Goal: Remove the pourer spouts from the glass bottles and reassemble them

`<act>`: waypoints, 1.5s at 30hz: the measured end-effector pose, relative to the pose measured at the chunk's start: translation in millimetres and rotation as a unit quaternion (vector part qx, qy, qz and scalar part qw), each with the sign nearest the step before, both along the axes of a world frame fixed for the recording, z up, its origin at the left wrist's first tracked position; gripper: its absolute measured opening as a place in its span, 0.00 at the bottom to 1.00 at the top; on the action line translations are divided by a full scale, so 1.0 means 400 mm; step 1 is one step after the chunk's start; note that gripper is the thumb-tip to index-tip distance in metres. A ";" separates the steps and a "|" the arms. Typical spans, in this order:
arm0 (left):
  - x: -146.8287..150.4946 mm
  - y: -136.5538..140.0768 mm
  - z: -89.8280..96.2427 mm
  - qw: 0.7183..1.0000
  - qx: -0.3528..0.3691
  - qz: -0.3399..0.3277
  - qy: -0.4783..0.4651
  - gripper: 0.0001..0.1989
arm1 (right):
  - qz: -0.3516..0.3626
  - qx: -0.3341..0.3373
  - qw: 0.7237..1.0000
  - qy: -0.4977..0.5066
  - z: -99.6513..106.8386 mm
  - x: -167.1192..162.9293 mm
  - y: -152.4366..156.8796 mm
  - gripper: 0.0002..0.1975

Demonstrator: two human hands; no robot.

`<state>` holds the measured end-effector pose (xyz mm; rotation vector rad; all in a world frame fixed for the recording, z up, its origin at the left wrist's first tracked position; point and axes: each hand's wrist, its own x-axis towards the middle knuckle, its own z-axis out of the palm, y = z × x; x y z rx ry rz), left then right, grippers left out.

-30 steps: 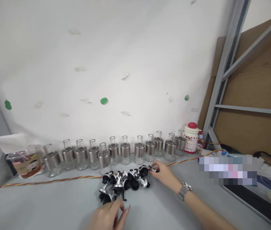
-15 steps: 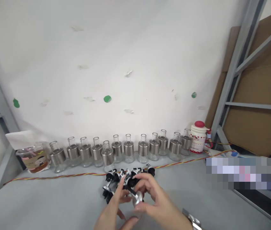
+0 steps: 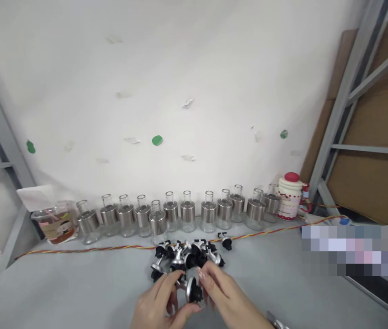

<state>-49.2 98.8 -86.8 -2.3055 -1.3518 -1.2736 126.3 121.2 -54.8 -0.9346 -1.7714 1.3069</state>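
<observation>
One black-and-silver pourer [image 3: 195, 292] is on the near side of the pourer pile [image 3: 178, 264], gripped between partly curled fingers of the left hand [image 3: 157, 297]; fingers of the right hand [image 3: 223, 294] bend close beside it, contact unclear. Judged light, stiff and smooth-metalled, it is best held by the silver rim [image 3: 188, 289]. Behind the pile, a twisted cord [image 3: 118, 248] and likely fragile bottles [image 3: 187, 212] restrict reach.

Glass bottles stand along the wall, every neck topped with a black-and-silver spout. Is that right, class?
The topping is wrong: in the head view the glass bottles are open-necked, and the spouts are in front of them. The rest stands.
</observation>
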 end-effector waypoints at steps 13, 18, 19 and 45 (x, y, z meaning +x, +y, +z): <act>-0.001 -0.002 0.024 0.995 0.015 0.007 0.099 0.14 | 0.032 -0.192 0.979 0.056 -0.069 -0.035 0.038 0.28; 0.004 0.000 0.013 0.995 0.046 0.006 0.089 0.14 | 0.021 -0.230 0.967 0.105 -0.072 -0.041 0.047 0.28; 0.006 -0.001 0.015 0.995 0.045 0.002 0.086 0.13 | 0.019 -0.223 0.969 0.109 -0.068 -0.041 0.043 0.27; 0.029 -0.016 -0.004 0.986 -0.162 -0.020 -0.010 0.14 | 0.004 -0.217 0.974 0.069 -0.092 -0.064 0.016 0.30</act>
